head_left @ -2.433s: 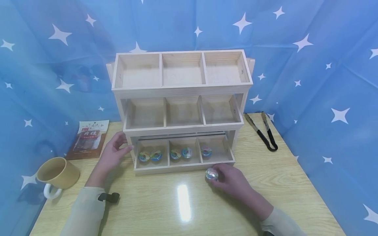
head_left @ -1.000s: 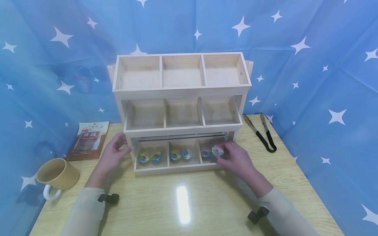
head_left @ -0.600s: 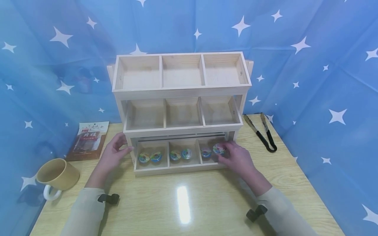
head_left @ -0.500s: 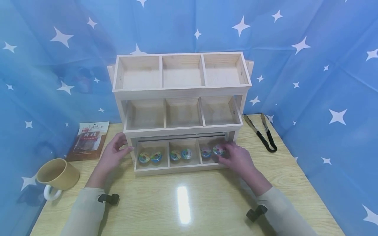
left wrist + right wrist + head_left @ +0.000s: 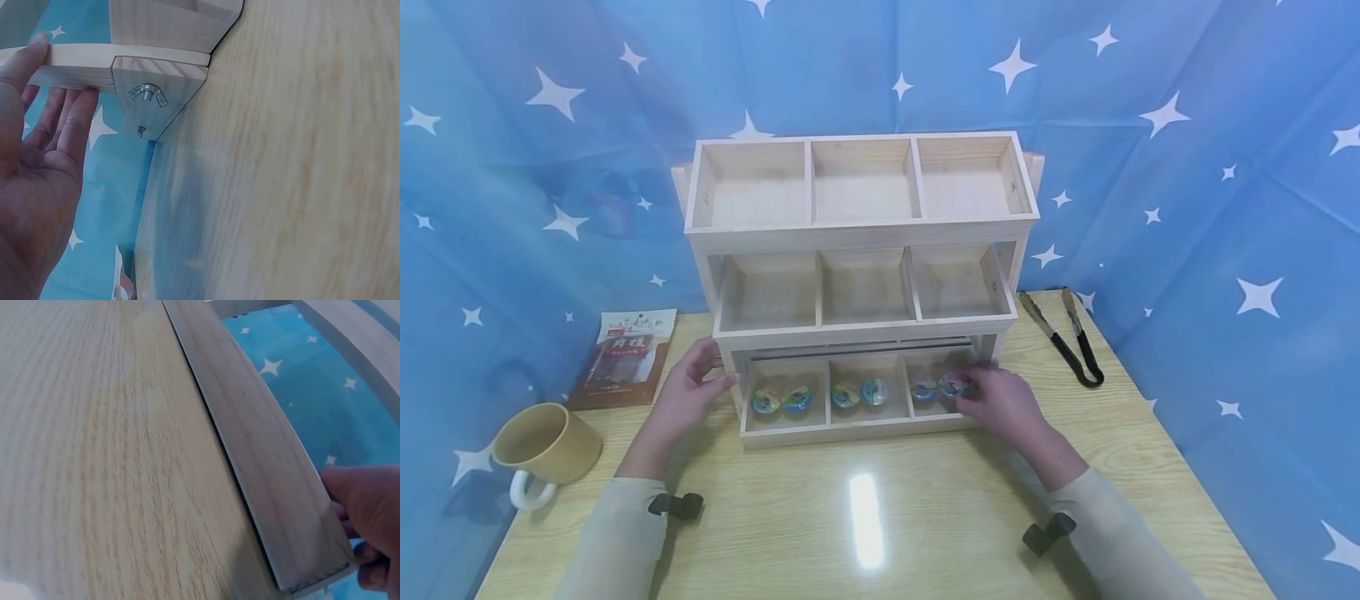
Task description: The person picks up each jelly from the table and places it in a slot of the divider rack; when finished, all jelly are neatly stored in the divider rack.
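Six foil-lidded cups now sit in the bottom tray [image 5: 857, 429]: my right hand [image 5: 1006, 406] has carried the last cup [image 5: 953, 384] from the desk's front into the right compartment and still pinches it, while my left hand [image 5: 688, 392], fingers relaxed, steadies the wooden rack [image 5: 865, 229].

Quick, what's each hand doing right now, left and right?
Left hand: open, fingers resting against the wooden rack.
Right hand: holding the round foil-topped cup in the bottom tray.

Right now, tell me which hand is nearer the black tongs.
Right. The right hand is at the rack's bottom-right compartment, near the tongs; the left hand rests on the rack's far side.
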Available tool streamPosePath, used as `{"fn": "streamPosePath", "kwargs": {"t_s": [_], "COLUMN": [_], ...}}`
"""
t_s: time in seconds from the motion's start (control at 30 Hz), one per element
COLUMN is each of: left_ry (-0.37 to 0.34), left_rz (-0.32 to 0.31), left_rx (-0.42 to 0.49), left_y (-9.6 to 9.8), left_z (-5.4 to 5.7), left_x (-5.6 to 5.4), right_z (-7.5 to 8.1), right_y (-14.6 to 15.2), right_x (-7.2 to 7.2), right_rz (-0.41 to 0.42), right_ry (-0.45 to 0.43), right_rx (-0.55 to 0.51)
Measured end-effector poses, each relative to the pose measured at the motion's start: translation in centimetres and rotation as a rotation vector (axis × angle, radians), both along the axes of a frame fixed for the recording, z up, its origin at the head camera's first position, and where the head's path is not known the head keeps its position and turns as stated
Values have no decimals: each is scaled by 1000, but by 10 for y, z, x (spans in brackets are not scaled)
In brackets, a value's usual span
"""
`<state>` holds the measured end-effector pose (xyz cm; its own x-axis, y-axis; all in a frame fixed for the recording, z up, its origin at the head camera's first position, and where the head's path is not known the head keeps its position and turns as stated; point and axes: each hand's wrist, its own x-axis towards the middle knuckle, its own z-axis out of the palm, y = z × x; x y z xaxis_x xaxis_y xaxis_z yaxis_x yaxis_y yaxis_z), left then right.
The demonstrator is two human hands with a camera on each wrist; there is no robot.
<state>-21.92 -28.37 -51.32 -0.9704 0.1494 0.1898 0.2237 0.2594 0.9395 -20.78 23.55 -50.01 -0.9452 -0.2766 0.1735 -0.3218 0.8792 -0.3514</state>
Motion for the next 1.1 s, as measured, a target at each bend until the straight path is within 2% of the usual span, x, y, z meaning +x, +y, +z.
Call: {"fn": "streamPosePath", "kwargs": {"t_s": [0.33,0.7,1.1], "left_ry": [-18,-20,-13], "left_rz": [5,0,0], "left_rx": [-9,-2,-1], "left_y": [-1,-2,-1], "left_z": [2,1,-1], "left_x": [1,-1,-1], "right_z": [2,5,3], "right_y": [-3,-1,3], "right_x": [-3,-1,1], "right_rz": [-2,-18,10], "right_ry": [-59,-109,-60], "right_rx": [38,-10,-63]}}
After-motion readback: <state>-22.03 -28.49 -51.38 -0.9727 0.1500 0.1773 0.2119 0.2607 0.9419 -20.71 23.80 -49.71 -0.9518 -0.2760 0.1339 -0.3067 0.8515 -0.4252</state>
